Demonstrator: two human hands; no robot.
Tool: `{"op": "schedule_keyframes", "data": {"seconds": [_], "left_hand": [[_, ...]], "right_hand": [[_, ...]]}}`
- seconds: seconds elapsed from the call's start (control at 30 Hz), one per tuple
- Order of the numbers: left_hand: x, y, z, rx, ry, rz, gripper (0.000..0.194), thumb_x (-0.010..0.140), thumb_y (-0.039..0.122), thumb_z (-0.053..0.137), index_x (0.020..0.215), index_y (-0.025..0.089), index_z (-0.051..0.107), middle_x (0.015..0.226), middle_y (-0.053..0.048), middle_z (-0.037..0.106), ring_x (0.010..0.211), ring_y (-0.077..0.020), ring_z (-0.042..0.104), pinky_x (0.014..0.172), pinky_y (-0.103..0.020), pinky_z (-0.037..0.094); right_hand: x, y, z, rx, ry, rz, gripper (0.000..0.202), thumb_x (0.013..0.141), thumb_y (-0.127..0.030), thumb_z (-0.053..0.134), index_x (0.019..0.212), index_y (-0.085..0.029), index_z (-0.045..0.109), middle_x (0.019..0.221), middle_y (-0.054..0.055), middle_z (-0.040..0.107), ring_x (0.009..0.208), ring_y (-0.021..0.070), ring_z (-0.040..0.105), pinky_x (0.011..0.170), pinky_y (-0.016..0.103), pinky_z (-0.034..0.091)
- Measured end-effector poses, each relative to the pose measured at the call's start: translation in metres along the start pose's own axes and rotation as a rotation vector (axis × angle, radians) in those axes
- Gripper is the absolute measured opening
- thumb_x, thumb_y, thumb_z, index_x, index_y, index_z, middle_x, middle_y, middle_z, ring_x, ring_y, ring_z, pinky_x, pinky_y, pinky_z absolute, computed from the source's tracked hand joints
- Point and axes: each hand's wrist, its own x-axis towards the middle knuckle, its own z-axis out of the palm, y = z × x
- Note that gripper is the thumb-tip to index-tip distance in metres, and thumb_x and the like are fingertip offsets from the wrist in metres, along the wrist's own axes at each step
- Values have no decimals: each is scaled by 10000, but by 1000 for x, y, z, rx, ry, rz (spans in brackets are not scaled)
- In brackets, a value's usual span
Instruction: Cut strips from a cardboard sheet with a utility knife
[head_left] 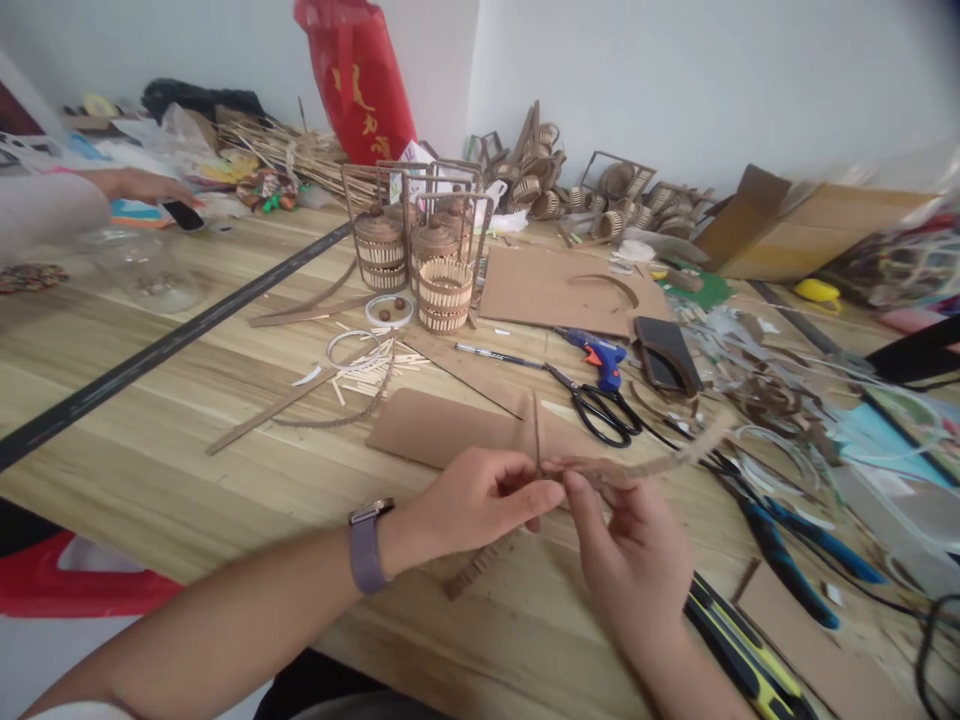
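Observation:
My left hand (480, 500), with a watch on its wrist, is closed in a pinch on a thin brown cardboard strip. My right hand (637, 550) pinches the same cardboard strip (675, 457) close beside the left fingertips, and its free end sticks out to the right, blurred. A narrow upright piece (536, 430) rises between the hands; whether it belongs to the same strip I cannot tell. Below my left hand shows a ridged cardboard end (472, 572), partly hidden. A flat cardboard sheet (450, 430) lies just beyond the hands.
Small stick-sided baskets (445, 297) with tall frames stand ahead. Black scissors (604, 410), a blue glue gun (600, 355), pliers (787, 540) and a utility knife (742, 650) lie to the right, amid scraps. At far left, another person's hand (146, 187) is near a phone (184, 215).

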Motion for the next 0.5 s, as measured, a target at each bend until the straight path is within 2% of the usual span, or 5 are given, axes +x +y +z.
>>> {"op": "schedule_keyframes", "data": {"seconds": [0.13, 0.3, 0.37, 0.5], "left_hand": [[2, -2, 3, -19, -5, -12, 329, 972, 413, 477, 840, 148, 621, 769, -77, 735, 653, -155, 665, 583, -212, 471], [2, -1, 5, -89, 5, -33, 299, 971, 357, 460, 781, 160, 581, 702, -72, 716, 656, -159, 677, 608, -224, 519], [2, 0, 4, -87, -4, -35, 295, 973, 348, 457, 781, 160, 580, 709, -78, 723, 653, -158, 674, 601, -221, 515], [1, 2, 3, -58, -38, -23, 288, 975, 320, 443, 802, 150, 599, 757, -109, 749, 676, -169, 679, 624, -235, 518]], "right_hand": [[0, 6, -2, -134, -15, -192, 39, 929, -251, 629, 944, -262, 663, 900, 22, 753, 873, 181, 712, 755, 314, 547], [7, 5, -2, -210, -32, -358, 61, 915, -245, 643, 975, -245, 634, 920, 35, 751, 894, 207, 717, 823, 372, 533], [8, 2, -2, -221, -23, -327, 38, 928, -270, 629, 956, -247, 640, 898, 29, 746, 872, 203, 717, 798, 360, 537], [6, 0, -3, -218, -12, -180, 124, 951, -342, 598, 908, -253, 672, 868, 18, 742, 834, 179, 713, 726, 302, 543]]}}
